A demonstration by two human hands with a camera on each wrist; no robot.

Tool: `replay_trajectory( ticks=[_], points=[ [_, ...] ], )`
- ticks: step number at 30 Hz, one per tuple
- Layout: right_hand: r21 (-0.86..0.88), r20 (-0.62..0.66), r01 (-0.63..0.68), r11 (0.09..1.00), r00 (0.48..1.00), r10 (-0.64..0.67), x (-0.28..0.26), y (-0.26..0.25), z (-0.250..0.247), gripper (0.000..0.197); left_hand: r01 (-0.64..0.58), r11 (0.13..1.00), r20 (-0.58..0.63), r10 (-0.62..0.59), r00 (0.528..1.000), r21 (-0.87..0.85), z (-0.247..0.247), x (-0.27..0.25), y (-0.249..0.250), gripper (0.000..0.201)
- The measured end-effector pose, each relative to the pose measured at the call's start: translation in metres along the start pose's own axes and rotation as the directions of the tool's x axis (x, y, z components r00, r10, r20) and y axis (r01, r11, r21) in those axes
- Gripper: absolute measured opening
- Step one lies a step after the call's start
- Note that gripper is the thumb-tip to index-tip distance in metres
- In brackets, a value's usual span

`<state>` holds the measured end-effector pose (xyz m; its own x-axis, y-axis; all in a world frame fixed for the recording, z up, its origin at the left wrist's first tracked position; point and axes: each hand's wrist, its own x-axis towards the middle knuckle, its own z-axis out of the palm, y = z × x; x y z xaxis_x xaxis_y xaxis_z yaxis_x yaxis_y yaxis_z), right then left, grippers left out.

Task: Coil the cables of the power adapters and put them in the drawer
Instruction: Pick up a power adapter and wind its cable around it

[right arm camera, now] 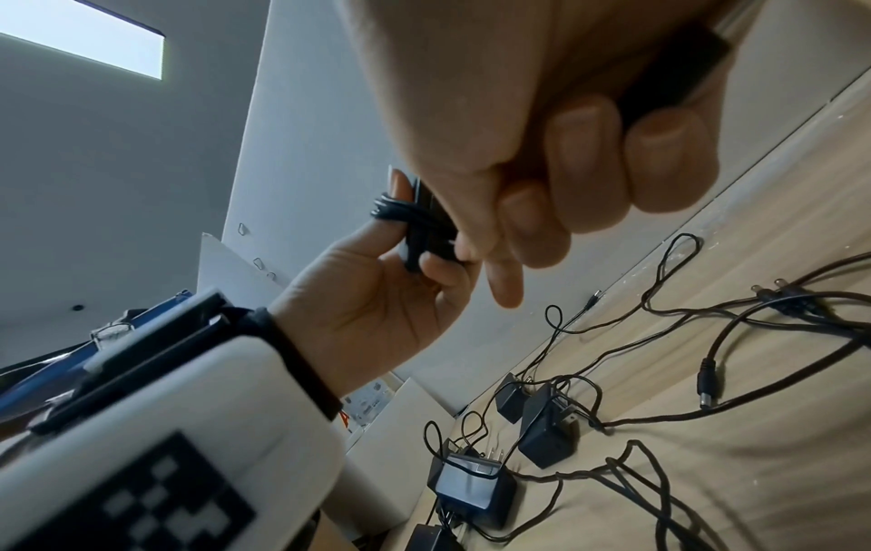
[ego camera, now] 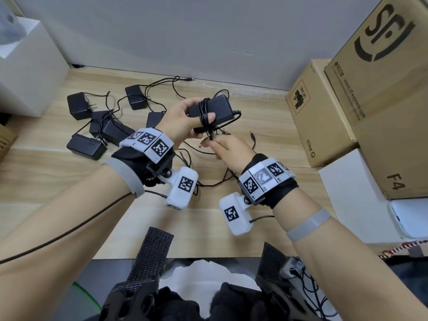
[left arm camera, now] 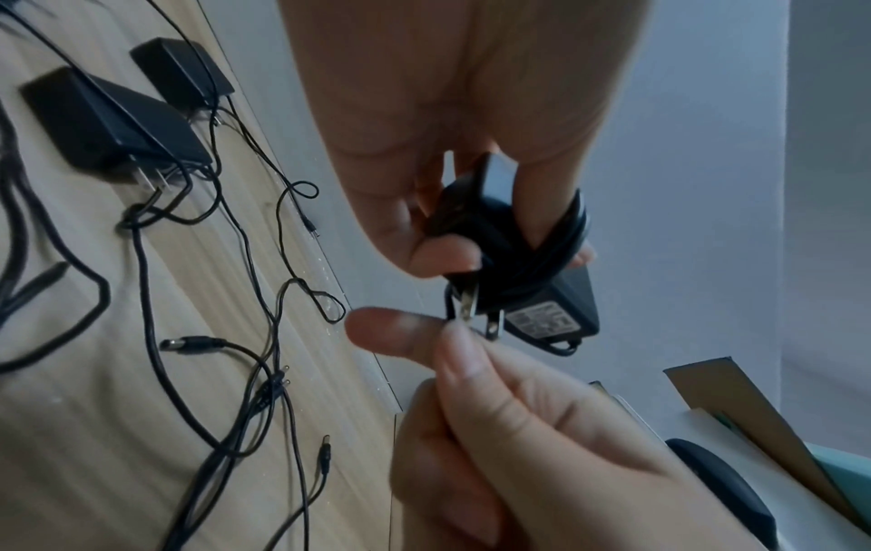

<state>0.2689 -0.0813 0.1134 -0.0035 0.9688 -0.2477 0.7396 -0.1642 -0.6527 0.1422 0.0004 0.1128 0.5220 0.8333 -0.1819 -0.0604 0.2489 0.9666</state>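
adapter (ego camera: pixel 215 107): matt black plastic
cable (ego camera: pixel 203 112): smooth black rubbery sheath
prongs (left arm camera: pixel 471 304): bare shiny metal
table (ego camera: pixel 266 107): pale wood-grain laminate, smooth
boxes (ego camera: pixel 379 93): brown matt cardboard

The adapter (ego camera: pixel 212 107) and its wound cable (ego camera: pixel 203 112) are black. The loose adapters (ego camera: pixel 85 148) are black. The worktop (ego camera: pixel 266 126) is pale wood grain. The wrist bands (ego camera: pixel 148 141) are white with black square-code markings. The boxes (ego camera: pixel 379 89) are brown cardboard with black print. The wall (ego camera: pixel 185 31) is grey.
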Motion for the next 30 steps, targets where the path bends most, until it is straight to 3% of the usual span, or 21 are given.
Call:
replay_trajectory(
  ticks=[6, 9, 12, 16, 21, 26, 30],
  points=[
    [-0.041, 0.006, 0.029, 0.999, 1.0, -0.029, -0.002, -0.001, -0.003, 0.031, -0.029, 0.995, -0.067, 0.036, 0.997, 0.097, 0.001, 0.002, 0.0, 0.034],
    [-0.006, -0.082, 0.083, 0.997, 0.993, -0.083, -0.005, -0.001, -0.005, 0.022, -0.038, 0.984, -0.096, 0.055, 0.994, 0.172, -0.004, 0.003, -0.002, 0.042],
    [0.316, -0.233, 0.129, 0.94, 0.971, -0.054, -0.008, -0.003, -0.009, 0.008, -0.056, 0.973, -0.092, 0.079, 0.993, 0.226, -0.007, 0.002, -0.003, 0.045],
    [0.609, -0.203, 0.153, 0.778, 0.979, -0.033, -0.007, -0.003, -0.012, 0.025, -0.069, 0.978, -0.061, 0.083, 0.995, 0.198, -0.004, 0.001, -0.003, 0.038],
    [0.663, -0.231, 0.192, 0.724, 0.972, -0.047, -0.004, -0.002, -0.014, 0.022, -0.069, 0.983, -0.069, 0.082, 0.994, 0.171, 0.001, 0.001, -0.001, 0.041],
    [0.547, -0.352, 0.213, 0.81, 0.936, -0.009, 0.002, -0.004, -0.013, 0.027, -0.037, 0.994, -0.065, 0.044, 0.997, 0.1, 0.006, 0.0, -0.002, 0.042],
    [0.547, -0.364, 0.192, 0.815, 0.931, 0.025, 0.004, -0.008, -0.013, 0.025, 0.007, 0.998, -0.036, -0.004, 0.999, 0.07, 0.004, 0.002, -0.005, 0.046]
  ],
)
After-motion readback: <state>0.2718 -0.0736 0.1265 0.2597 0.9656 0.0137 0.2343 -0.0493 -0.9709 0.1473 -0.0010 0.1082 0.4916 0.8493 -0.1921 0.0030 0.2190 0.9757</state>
